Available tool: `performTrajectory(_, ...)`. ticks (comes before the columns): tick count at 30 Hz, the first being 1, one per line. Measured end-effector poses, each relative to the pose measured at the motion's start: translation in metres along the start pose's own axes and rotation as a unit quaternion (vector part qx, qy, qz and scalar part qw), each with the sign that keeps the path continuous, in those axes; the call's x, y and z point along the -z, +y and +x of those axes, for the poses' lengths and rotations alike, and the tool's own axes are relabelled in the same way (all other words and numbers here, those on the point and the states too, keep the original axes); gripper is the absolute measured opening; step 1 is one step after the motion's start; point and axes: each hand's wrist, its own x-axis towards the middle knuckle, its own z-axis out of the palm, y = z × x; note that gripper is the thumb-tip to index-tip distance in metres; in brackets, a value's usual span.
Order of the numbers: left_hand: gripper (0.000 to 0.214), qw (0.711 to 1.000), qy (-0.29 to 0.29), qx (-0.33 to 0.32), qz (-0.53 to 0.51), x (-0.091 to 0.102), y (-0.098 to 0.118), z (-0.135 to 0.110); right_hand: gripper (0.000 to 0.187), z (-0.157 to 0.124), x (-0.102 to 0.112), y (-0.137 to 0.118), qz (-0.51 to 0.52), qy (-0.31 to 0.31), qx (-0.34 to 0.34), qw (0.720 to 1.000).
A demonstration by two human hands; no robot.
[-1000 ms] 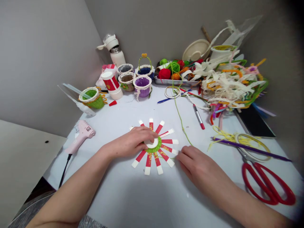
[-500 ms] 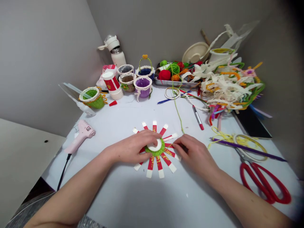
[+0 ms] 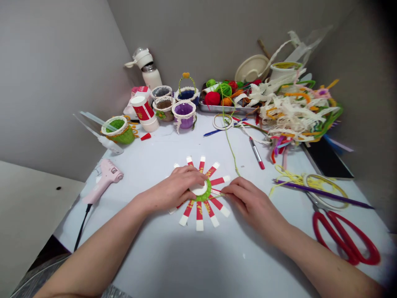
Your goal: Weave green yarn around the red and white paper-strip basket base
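A paper cup cut into red-and-white strips (image 3: pixel 199 215) lies splayed like a sun on the table. Green yarn is woven in a ring (image 3: pixel 206 194) round its white base (image 3: pixel 200 189). My left hand (image 3: pixel 178 186) grips the cup at the left of that ring, its fingers bent over the base. Just right of the ring, my right hand (image 3: pixel 245 194) pinches the green yarn (image 3: pixel 233 155) close to a strip's end. From there the strand runs up to a green yarn ball (image 3: pixel 224 89) in a metal tray. My left hand hides some strips.
Small woven baskets (image 3: pixel 184 114), stacked paper cups (image 3: pixel 145 114) and a bottle (image 3: pixel 151 74) stand behind. At left lies a pink glue gun (image 3: pixel 105 178). Red-handled scissors (image 3: pixel 344 236), a purple stick (image 3: pixel 322 193), a marker (image 3: pixel 257 153) and a lace heap (image 3: pixel 288 118) occupy the right.
The splayed cup has turned clockwise under my left hand, carrying its strips round. My right hand still pinches the green yarn and has shifted only slightly.
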Motion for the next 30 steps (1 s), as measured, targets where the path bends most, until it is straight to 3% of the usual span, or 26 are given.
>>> performTrajectory(5, 0.032, 0.999, -0.026, 0.018, 0.001, 0.006, -0.001, -0.002, 0.024, -0.007, 0.006, -0.015, -0.018, -0.038, 0.048, 0.998)
performTrajectory(20, 0.019, 0.999, -0.025, 0.008, -0.024, 0.008, -0.004, -0.001, 0.025, -0.031, 0.003, -0.032, -0.125, -0.139, 0.139, 0.972)
performTrajectory(30, 0.023, 0.999, -0.022, 0.008, -0.024, 0.007, -0.004, -0.002, 0.026, -0.022, 0.008, -0.016, -0.136, -0.085, 0.046, 0.986)
